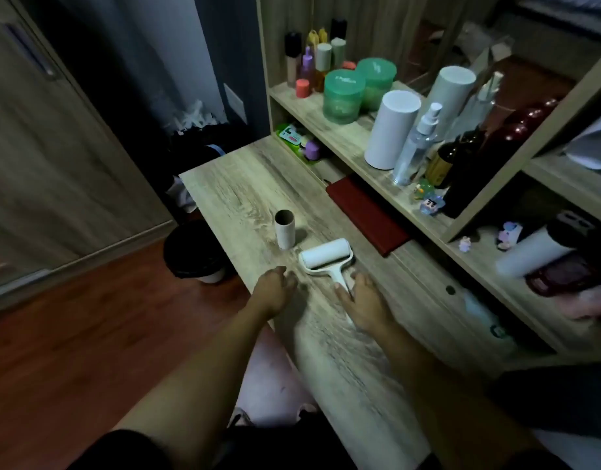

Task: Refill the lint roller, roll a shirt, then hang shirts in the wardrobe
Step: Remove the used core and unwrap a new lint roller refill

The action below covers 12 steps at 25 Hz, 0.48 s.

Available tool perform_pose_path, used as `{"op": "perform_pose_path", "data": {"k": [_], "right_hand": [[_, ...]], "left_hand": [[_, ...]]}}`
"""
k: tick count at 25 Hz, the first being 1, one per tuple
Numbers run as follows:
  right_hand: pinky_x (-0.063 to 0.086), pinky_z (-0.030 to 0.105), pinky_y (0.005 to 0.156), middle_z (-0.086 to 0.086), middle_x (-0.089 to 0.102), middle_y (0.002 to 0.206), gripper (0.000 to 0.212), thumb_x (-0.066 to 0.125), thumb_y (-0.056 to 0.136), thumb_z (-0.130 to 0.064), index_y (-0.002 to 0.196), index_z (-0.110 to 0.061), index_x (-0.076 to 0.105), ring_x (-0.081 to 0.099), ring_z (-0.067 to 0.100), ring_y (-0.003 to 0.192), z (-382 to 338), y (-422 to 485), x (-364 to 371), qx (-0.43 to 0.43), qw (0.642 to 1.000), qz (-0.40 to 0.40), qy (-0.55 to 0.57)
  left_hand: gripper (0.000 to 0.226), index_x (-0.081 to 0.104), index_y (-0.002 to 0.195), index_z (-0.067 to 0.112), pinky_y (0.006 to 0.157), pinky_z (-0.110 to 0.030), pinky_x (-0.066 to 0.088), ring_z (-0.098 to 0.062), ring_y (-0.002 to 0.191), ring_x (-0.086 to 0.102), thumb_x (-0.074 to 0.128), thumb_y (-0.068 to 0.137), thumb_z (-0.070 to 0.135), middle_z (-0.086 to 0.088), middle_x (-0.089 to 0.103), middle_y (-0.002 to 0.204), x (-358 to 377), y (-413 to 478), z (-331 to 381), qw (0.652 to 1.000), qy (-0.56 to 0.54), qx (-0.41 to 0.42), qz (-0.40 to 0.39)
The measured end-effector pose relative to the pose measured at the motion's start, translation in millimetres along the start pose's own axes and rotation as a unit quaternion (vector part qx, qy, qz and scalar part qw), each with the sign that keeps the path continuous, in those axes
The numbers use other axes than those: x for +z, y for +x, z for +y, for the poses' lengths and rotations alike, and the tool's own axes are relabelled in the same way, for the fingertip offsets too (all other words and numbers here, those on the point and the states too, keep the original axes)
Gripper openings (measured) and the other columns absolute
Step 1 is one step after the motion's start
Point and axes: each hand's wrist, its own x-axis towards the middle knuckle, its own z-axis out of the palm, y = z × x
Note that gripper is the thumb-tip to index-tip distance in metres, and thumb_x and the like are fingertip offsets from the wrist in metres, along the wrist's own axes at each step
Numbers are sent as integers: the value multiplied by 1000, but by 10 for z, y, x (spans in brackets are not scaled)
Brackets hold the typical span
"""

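Observation:
A white lint roller [327, 257] lies on the wooden desk [238, 184], its roll pointing away from me and its handle toward me. My right hand [360, 301] lies over the handle, fingers around it. My left hand [275, 290] rests on the desk just left of the roller, fingers loosely curled and holding nothing. An empty cardboard core [285, 229] stands upright behind the roller, a little to the left. No shirt is in view.
A dark red notebook [367, 215] lies right of the roller under the shelf. The shelf unit [360, 154] holds bottles, green jars and white cylinders. A black-lined bin [194, 249] stands on the floor left of the desk. A wardrobe door [54, 130] is at far left.

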Motion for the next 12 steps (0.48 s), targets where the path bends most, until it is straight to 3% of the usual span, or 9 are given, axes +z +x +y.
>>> {"op": "perform_pose_path", "data": {"k": [2,6,10,12], "right_hand": [[47,37,82,15,57,116,52,46,88,-49,121,-10,47,57,31,102,-6,-1,74,3,1000,7,4],[48,36,70,13,65,98,39,36,93,-45,107,-11,51,61,30,87,-15,10,223,-22,993,7,-112],[47,37,68,12,66,93,59,17,88,-55,104,-10,53,62,29,83,-8,-108,262,-37,989,50,-138],[49,36,65,11,66,87,65,12,83,-57,101,-11,54,61,28,78,12,-149,238,-50,991,63,-106]], "left_hand": [[43,44,131,-1,89,-30,37,-35,118,51,42,97,25,-22,56,127,55,123,46,998,-59,-23,14],[34,59,101,-1,77,-36,44,-38,97,60,41,97,27,-23,65,102,196,340,102,988,-153,-20,26],[37,54,108,11,75,-40,49,-29,83,61,36,97,41,-16,63,96,218,352,107,958,-280,-54,6],[33,55,110,12,74,-40,50,-25,80,59,42,96,39,-14,63,95,173,332,127,940,-337,-52,-1]]}}
